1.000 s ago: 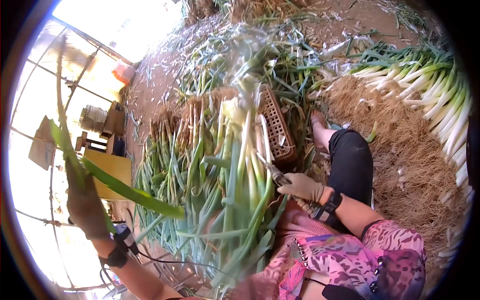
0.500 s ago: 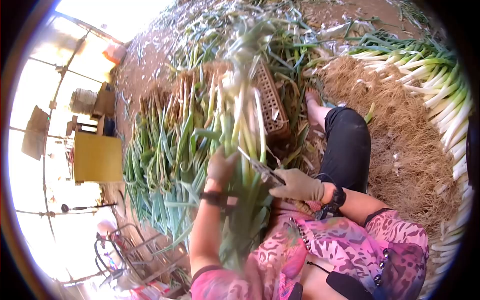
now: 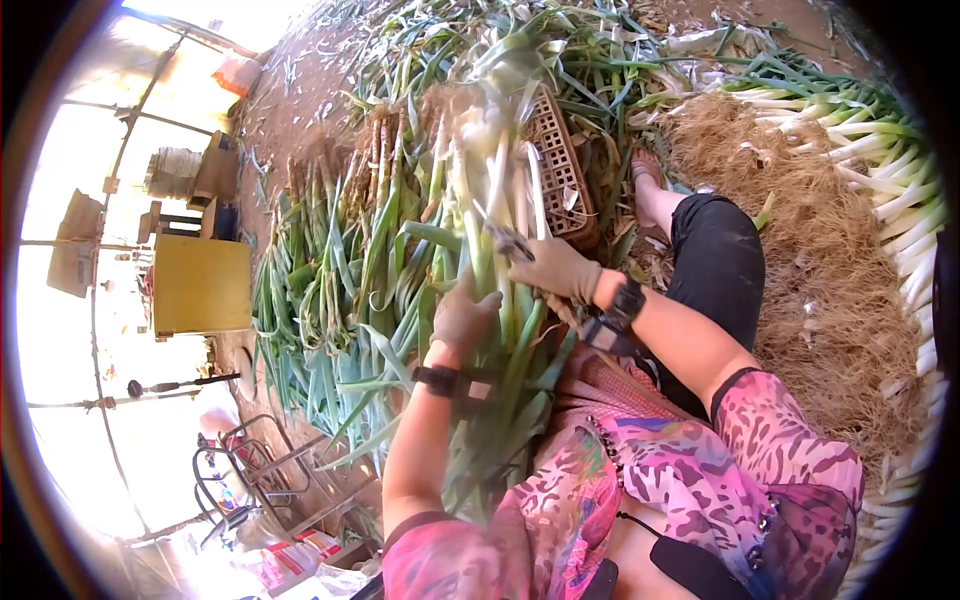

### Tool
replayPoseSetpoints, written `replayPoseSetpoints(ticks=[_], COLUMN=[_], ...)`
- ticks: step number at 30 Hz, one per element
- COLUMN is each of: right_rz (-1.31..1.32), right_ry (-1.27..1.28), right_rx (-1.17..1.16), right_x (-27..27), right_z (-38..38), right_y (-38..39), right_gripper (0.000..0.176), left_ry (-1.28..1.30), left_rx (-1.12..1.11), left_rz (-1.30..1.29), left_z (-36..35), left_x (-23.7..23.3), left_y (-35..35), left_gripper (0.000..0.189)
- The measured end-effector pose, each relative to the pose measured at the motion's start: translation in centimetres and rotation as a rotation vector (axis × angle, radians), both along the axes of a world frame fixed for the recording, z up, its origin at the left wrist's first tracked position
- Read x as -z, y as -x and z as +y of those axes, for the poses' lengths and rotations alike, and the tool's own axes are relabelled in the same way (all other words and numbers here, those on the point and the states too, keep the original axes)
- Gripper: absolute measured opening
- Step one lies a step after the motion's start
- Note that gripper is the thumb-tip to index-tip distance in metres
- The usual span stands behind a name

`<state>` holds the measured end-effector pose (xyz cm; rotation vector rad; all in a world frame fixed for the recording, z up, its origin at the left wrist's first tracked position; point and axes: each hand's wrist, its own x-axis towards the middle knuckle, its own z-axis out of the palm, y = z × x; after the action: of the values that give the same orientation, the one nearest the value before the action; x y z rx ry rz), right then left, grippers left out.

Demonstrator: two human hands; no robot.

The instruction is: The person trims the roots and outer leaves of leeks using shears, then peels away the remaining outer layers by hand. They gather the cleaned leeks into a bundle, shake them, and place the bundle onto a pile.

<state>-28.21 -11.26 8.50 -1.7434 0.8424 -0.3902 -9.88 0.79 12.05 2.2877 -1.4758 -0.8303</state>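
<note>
My gloved left hand (image 3: 466, 318) is closed around the green part of a leek (image 3: 477, 240), which lies among other stalks over my lap. In my gloved right hand (image 3: 555, 268) is a metal air gun (image 3: 508, 243), its thin nozzle against the pale stalks just above my left hand. The upper ends of those stalks, near the top of the bunch, are blurred. Left of my hands lies a row of unpeeled leeks (image 3: 345, 235) with brown roots. A brown perforated plastic crate (image 3: 562, 165) stands behind the stalks.
Cleaned white leeks (image 3: 890, 190) are stacked at the right, beside a wide mass of their roots (image 3: 800, 270). Stripped leaves (image 3: 430, 60) litter the ground ahead. A yellow box (image 3: 202, 285) and a metal-framed cart (image 3: 260, 460) stand at the left.
My right hand has moved up and left with the air gun, nearer the stalks. My left hand has shifted slightly right, still on the leek. The whole view has shifted slightly.
</note>
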Motion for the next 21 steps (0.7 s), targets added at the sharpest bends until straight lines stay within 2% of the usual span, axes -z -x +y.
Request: replayPoseSetpoints(ticks=[2, 3, 6, 7, 8, 10, 14, 16, 18, 19, 21], right_rz=[0.095, 0.105, 0.075, 0.097, -0.005, -0.074, 0.086, 0.171, 0.169, 0.186, 0.216], right_ry=[-0.182, -0.003, -0.083, -0.074, 0.021, 0.019, 0.06, 0.014, -0.222, -0.048, 0.007], right_rx=[0.017, 0.048, -0.017, -0.087, -0.072, -0.109, -0.114, -0.11, -0.083, -0.06, -0.089], right_x=[-0.6, 0.4, -1.3, -2.5, -1.6, -3.0, -0.6, 0.0, -1.4, 0.0, -0.1], right_z=[-1.9, -2.6, -1.5, -0.5, 1.1, 3.0, 1.0, -1.3, -2.9, -3.9, -4.7], right_y=[-1.1, -1.8, -0.4, 0.5, 1.4, 2.8, 0.9, -1.4, -2.9, -4.3, -5.2], right_gripper=[0.049, 0.048, 0.047, 0.047, 0.048, 0.048, 0.044, 0.044, 0.048, 0.051, 0.054], left_ry=[0.031, 0.03, 0.051, -0.06, -0.032, 0.023, -0.094, -0.091, -0.075, -0.064, -0.031], left_rx=[0.008, 0.021, -0.033, -0.149, -0.138, -0.116, -0.223, -0.211, -0.213, -0.216, -0.194], left_rz=[-0.008, 0.102, 0.314, 0.519, 0.524, 0.539, 0.775, 0.734, 0.711, 0.71, 0.71], left_z=[0.6, 1.0, 2.3, 1.9, 2.0, 2.4, 3.1, 3.6, 4.1, 4.2, 4.7], left_x=[0.0, -0.6, 0.4, -2.9, -2.5, -1.8, -2.7, -2.8, -2.5, -2.4, -1.4], left_y=[-0.1, -0.2, -0.9, 0.5, 0.1, -0.7, 0.0, 0.2, 0.1, 0.1, -0.4], left_gripper=[0.068, 0.063, 0.056, 0.056, 0.055, 0.052, 0.051, 0.051, 0.052, 0.052, 0.053])
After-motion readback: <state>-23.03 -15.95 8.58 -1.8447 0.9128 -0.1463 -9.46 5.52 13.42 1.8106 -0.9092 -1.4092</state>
